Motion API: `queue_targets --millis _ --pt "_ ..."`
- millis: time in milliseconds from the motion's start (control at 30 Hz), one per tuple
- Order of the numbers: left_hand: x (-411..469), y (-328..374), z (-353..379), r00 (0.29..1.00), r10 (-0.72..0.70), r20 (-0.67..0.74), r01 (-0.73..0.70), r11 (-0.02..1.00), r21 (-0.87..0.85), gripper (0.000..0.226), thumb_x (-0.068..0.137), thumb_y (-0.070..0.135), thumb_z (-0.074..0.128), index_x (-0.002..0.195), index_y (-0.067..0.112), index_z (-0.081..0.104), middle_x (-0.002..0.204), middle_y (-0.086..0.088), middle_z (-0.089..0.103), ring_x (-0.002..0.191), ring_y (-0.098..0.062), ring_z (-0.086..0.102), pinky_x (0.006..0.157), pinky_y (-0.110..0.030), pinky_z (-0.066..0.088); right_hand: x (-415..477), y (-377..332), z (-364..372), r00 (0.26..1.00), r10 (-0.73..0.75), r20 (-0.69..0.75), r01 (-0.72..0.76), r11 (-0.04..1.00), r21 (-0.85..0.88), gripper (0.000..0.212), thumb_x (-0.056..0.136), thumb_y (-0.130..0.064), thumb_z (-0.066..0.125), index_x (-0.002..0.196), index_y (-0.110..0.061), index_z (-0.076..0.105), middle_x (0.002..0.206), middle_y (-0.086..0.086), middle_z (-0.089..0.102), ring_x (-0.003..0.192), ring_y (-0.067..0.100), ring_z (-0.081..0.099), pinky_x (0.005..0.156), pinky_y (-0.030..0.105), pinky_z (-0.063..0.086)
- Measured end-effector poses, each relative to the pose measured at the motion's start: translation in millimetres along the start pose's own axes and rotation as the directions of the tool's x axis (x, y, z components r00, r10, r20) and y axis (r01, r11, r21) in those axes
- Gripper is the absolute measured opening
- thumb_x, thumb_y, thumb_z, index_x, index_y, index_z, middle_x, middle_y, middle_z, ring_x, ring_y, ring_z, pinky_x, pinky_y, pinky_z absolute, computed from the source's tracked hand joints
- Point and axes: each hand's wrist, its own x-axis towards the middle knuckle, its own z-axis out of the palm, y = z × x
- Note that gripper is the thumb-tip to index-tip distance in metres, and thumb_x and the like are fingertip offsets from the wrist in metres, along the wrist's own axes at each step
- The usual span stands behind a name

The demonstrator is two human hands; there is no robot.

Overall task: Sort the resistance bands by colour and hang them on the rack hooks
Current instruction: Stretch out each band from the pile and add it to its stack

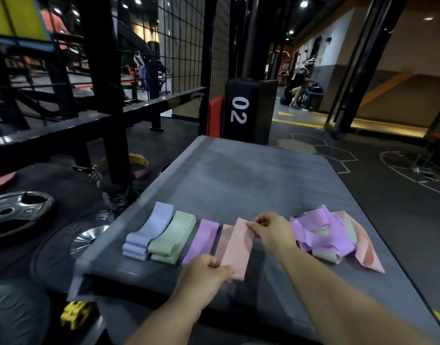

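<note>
2 hands held 1 pink band (238, 247) flat over the surface (238, 183). Left hand (206, 270) pinched the near end; right hand (271, 230) pinched the far end. Long axis ran near-to-far, partly over the pink strip (224, 236), beside the purple band (205, 239).

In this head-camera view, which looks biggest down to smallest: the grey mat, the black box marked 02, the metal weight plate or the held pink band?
1. grey mat
2. black box and weight plate: alike in apparent size, and the box stands farther away, so unranked
3. pink band
</note>
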Motion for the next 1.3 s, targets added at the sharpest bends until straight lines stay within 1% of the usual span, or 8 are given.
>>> queue_targets --millis 67,133,333,567,667,800,1033,1300 --pt "4 -3 -3 1.000 -0.015 -0.023 0.014 1.000 -0.024 0.020 0.078 0.033 0.072 0.072 0.016 0.063 0.050 0.015 0.062 0.055 -0.003 0.052 0.047 -0.014 0.034 4 -8 7 1.000 -0.015 0.009 0.015 0.998 -0.061 0.015 0.082 -0.034 0.073 0.079 -0.024 0.062 0.087 -0.002 0.071 0.082 0.017 0.063 0.072 0.025 0.043" --pt "9 -6 -5 0.998 -0.041 -0.044 0.039 0.999 -0.038 0.022 0.076 0.036 0.072 0.079 0.017 0.062 0.057 0.015 0.066 0.059 -0.004 0.054 0.051 -0.017 0.035 9 -13 12 1.000 -0.022 0.022 0.024 0.994 -0.111 0.014 0.084 -0.035 0.071 0.079 -0.025 0.061 0.088 -0.003 0.070 0.080 0.014 0.058 0.070 0.023 0.038" --pt "19 -16 -7 0.993 -0.073 -0.097 0.075 0.997 0.016 0.036 0.070 0.043 0.074 0.084 0.020 0.050 0.082 0.002 0.071 0.080 -0.012 0.060 0.064 -0.025 0.043 16 -19 28 0.998 -0.012 0.057 0.023 0.982 -0.188 0.018 0.083 -0.041 0.069 0.079 -0.027 0.058 0.080 -0.007 0.060 0.078 0.015 0.054 0.069 0.025 0.039" --pt "23 -25 -3 0.992 -0.033 -0.122 0.042 0.996 0.077 0.043 0.070 0.045 0.074 0.078 0.023 0.038 0.082 0.002 0.070 0.080 -0.017 0.060 0.068 -0.029 0.047 19 -16 40 0.998 -0.009 0.064 0.025 0.967 -0.255 0.017 0.084 -0.040 0.067 0.079 -0.027 0.058 0.085 -0.005 0.061 0.083 0.018 0.057 0.071 0.027 0.041" --pt "23 -25 -2 0.992 -0.020 -0.126 0.035 0.993 0.115 0.043 0.072 0.045 0.073 0.077 0.024 0.036 0.085 0.001 0.069 0.079 -0.017 0.060 0.065 -0.028 0.042 18 -16 42 0.997 -0.011 0.077 0.032 0.959 -0.282 0.016 0.084 -0.039 0.067 0.079 -0.025 0.062 0.088 0.000 0.067 0.090 0.023 0.062 0.071 0.027 0.043" --pt "22 -25 0 0.992 -0.025 -0.120 0.043 0.988 0.147 0.042 0.074 0.047 0.071 0.076 0.025 0.035 0.086 0.003 0.069 0.082 -0.017 0.061 0.067 -0.028 0.044 19 -15 42 0.996 -0.004 0.090 0.028 0.961 -0.274 0.016 0.085 -0.036 0.067 0.076 -0.025 0.060 0.082 -0.002 0.064 0.089 0.022 0.062 0.068 0.026 0.039" --pt "18 -20 2 0.991 -0.017 -0.136 0.048 0.973 0.225 0.039 0.076 0.050 0.066 0.077 0.024 0.037 0.084 0.008 0.064 0.079 -0.016 0.058 0.065 -0.028 0.041 23 -10 42 0.996 -0.007 0.084 0.029 0.963 -0.267 0.013 0.084 -0.034 0.067 0.077 -0.026 0.060 0.081 -0.004 0.061 0.080 0.016 0.055 0.068 0.024 0.037" --pt "20 -26 6 0.992 0.032 -0.122 0.002 0.964 0.267 0.035 0.078 0.051 0.061 0.073 0.023 0.041 0.081 0.008 0.069 0.081 -0.012 0.062 0.074 -0.029 0.048 23 -5 44 0.997 -0.024 0.077 0.044 0.964 -0.261 0.013 0.086 -0.032 0.067 0.079 -0.025 0.057 0.080 -0.005 0.059 0.077 0.015 0.051 0.067 0.024 0.035"
